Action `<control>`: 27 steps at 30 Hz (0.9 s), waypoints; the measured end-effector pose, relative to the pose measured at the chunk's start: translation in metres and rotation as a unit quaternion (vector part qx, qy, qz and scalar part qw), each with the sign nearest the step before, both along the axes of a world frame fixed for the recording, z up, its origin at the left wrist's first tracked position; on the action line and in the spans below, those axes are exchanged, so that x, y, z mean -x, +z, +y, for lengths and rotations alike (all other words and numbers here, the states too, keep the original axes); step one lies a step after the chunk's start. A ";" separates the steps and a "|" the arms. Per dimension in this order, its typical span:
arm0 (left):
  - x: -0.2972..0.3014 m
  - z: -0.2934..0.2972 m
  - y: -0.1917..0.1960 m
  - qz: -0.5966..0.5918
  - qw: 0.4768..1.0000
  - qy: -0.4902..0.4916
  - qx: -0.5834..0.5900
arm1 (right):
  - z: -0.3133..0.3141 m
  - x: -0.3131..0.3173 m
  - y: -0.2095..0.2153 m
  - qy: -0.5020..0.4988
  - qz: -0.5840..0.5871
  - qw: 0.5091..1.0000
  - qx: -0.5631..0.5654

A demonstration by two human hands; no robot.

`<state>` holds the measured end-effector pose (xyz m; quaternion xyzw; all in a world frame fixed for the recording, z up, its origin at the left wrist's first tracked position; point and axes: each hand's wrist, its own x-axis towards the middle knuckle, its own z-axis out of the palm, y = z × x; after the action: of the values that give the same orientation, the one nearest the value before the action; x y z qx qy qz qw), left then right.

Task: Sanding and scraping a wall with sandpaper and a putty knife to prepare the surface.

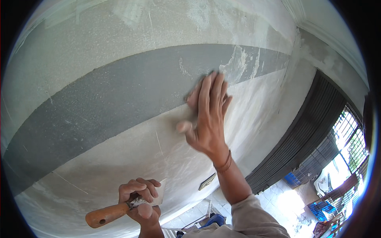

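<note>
1. The right hand (210, 119) lies flat against the wall (131, 154), its fingers straight and pointing up, its thumb spread wide to the left
2. Those fingers reach over the lower edge of the grey band (115, 93), and their tips rest on the band itself
3. A brownish pad (193, 98) shows at the left edge of the right hand, between palm and wall; it may be sandpaper, but blur and the fingers over it make that hard to tell
4. The left hand (139, 195) is closed around a scraper (115, 212), low in the view and left of the middle, fingers curled over it and thumb across the near side
5. The scraper's wooden handle (102, 216) points down to the left, with a dark hole near its end; the pale blade (161, 193) rises to the right past the fingers
6. Flaky pale patches (238, 63) mark the band just above and right of the right hand
7. A thin bracelet (227, 162) circles the right wrist, and a light sleeve (256, 216) covers the arm further down
8. A small plate (207, 181) sits on the wall below the right hand
9. To the right stand a dark shutter (297, 135) and a barred grille (351, 135), above a pale tiled floor (278, 198)
</note>
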<state>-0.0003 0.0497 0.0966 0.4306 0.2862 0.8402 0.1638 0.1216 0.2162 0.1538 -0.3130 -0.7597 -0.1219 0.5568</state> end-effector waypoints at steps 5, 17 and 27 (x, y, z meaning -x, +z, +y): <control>0.001 -0.001 0.003 -0.006 1.000 0.011 0.002 | -0.003 0.006 0.007 -0.055 0.009 0.998 0.001; -0.018 -0.022 0.013 0.105 0.994 0.004 -0.010 | 0.058 -0.040 0.003 0.001 0.168 0.976 -0.139; -0.010 -0.024 -0.015 0.374 0.866 -0.214 0.254 | -0.087 -0.116 -0.219 0.101 0.403 0.771 0.482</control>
<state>0.0095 0.0254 0.0812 0.7065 0.4308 0.4586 0.3240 0.2375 0.1295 -0.0651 -0.4819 -0.4519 0.4547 0.5974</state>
